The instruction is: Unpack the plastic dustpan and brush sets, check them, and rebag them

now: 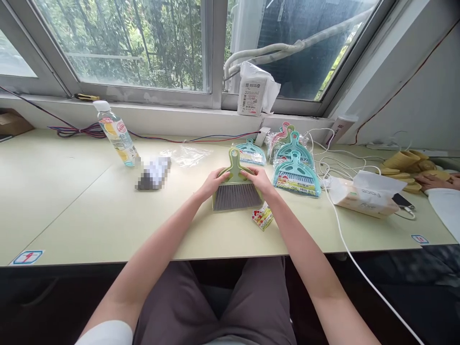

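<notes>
A small green dustpan with a grey-bristled brush lies on the pale green table in front of me. My left hand grips its left side, fingers curled over the top edge. My right hand grips its right side the same way. A small printed label card lies on the table just below my right wrist. Teal and pink dustpan sets in clear wrappers are stacked to the right of my hands, another teal one behind.
A plastic bottle and an empty clear bag sit at the back left. A tissue pack, white cables and a phone lie to the right. Another person's hand rests by yellow pieces at the far right edge.
</notes>
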The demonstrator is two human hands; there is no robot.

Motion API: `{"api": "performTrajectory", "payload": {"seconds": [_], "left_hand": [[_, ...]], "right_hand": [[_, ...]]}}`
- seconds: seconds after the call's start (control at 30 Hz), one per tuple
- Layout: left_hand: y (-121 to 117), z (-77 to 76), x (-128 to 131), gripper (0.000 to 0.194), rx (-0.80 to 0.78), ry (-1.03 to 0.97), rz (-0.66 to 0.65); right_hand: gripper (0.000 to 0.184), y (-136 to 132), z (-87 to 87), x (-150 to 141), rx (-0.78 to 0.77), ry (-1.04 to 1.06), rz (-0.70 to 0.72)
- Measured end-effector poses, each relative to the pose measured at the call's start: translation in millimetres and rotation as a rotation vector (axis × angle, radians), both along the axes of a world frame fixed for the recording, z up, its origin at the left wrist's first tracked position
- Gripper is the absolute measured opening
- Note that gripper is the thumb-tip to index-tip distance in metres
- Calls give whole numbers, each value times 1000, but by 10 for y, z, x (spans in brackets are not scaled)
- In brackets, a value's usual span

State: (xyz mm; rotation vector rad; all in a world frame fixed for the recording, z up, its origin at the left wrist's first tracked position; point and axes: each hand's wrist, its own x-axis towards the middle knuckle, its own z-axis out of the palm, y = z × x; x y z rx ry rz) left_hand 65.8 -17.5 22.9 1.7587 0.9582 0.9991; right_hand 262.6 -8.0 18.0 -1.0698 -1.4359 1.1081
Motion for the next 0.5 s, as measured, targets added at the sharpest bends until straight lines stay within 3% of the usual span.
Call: {"api": "performTrajectory", "payload": {"seconds": [0.13,0.5], "left_hand": [[9,-27,25,48,43,31,46],[71,-87,29,44,57,28,94]], "right_hand": [[38,-5,-35,-49,-15,51,-86],[40,15,-82,-91,-92,133,-142]]}}
